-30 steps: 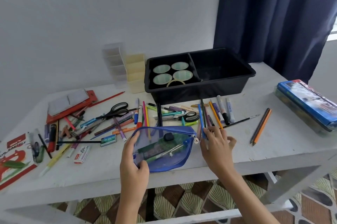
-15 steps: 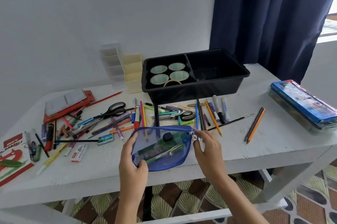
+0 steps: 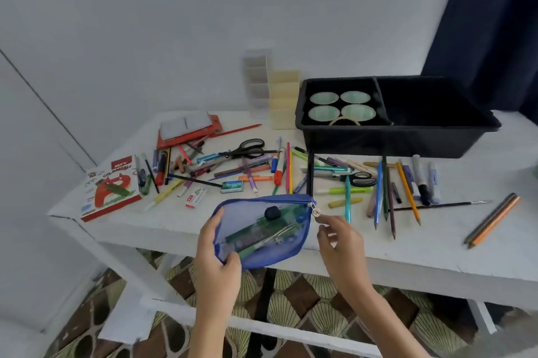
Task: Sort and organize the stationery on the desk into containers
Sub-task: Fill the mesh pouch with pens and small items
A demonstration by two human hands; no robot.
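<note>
The left hand point(image 3: 217, 252) is gripping the left end of a blue mesh pouch point(image 3: 259, 255), thumb curling over its front and fingers wrapping behind, and is holding it at the near edge of the surface point(image 3: 436, 255), where its lower part is hanging out past that edge. Through the mesh a green ruler point(image 3: 262, 229) and a dark eraser point(image 3: 272, 213) are showing. The right hand point(image 3: 339, 244) is hovering at the pouch's right end with fingers loosely curled, its fingertips sitting just beside the zipper pull point(image 3: 316, 212) (the small metal disc is showing in full above them), so whether they are actually pinching it is hard to tell. Behind the pouch, loose pens and pencils point(image 3: 378, 191) are lying scattered across the middle of the surface, along with two pairs of scissors point(image 3: 247, 148). A black tray point(image 3: 407, 142) is sitting toward the far right corner, its left compartment holding tape rolls point(image 3: 339, 105). Two pencils point(image 3: 493, 220) are lying together near the right edge, and a red booklet point(image 3: 109, 190) is resting at the near left corner.
</note>
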